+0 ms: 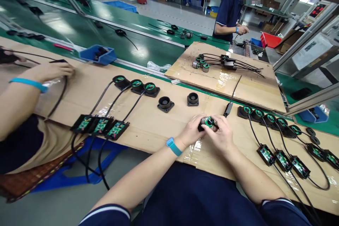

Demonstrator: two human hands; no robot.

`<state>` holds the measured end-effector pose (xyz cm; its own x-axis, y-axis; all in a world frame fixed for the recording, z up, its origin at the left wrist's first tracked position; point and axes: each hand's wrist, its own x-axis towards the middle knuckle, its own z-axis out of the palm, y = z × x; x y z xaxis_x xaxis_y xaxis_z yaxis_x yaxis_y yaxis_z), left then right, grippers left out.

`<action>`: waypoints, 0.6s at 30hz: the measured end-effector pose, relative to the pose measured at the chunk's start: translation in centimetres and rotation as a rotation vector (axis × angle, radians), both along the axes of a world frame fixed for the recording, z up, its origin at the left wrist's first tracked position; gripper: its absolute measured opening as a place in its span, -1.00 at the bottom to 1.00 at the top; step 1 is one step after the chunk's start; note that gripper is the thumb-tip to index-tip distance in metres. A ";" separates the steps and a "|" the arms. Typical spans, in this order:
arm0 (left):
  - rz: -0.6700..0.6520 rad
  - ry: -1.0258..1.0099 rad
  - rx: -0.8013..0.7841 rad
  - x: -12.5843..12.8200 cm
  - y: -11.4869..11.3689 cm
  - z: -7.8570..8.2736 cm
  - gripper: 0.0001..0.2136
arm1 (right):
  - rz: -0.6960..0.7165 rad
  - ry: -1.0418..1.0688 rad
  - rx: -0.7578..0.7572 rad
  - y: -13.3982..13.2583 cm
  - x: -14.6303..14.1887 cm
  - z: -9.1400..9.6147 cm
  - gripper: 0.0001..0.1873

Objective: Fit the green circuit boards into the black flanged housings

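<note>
Both of my hands are closed around a cylindrical part with a green circuit board [208,121] on its top, above the cardboard. My left hand [192,129] grips its left side, where something black shows under the fingers. On the other side, my right hand [221,133] has its fingers at the rim and by the cable. A black ribbed cable piece [228,108] lies just beyond the right hand. Two black square-based round housings, one nearer [165,103] and one farther right [192,99], stand ahead to the left.
Several wired housings [270,118] and open circuit boxes [283,160] lie on my right. Similar boxes [101,125] sit at left, cables hanging over the edge. A co-worker's hand [57,70] works at far left. A raised cardboard sheet [185,63] holds cabled cylinders; another person [227,10] stands behind.
</note>
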<state>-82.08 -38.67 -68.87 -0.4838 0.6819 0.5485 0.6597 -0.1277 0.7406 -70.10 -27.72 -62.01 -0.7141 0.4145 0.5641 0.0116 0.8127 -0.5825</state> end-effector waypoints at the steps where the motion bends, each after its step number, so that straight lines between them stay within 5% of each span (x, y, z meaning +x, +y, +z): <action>1: 0.000 0.016 0.015 0.0 0.0 0.0 -0.55 | 0.019 -0.029 0.002 0.0 -0.1 -0.2 -0.62; 18: 0.044 0.149 0.041 -0.4 -0.1 -0.4 -0.56 | -0.061 -0.407 0.106 -0.6 -0.5 -0.8 -0.53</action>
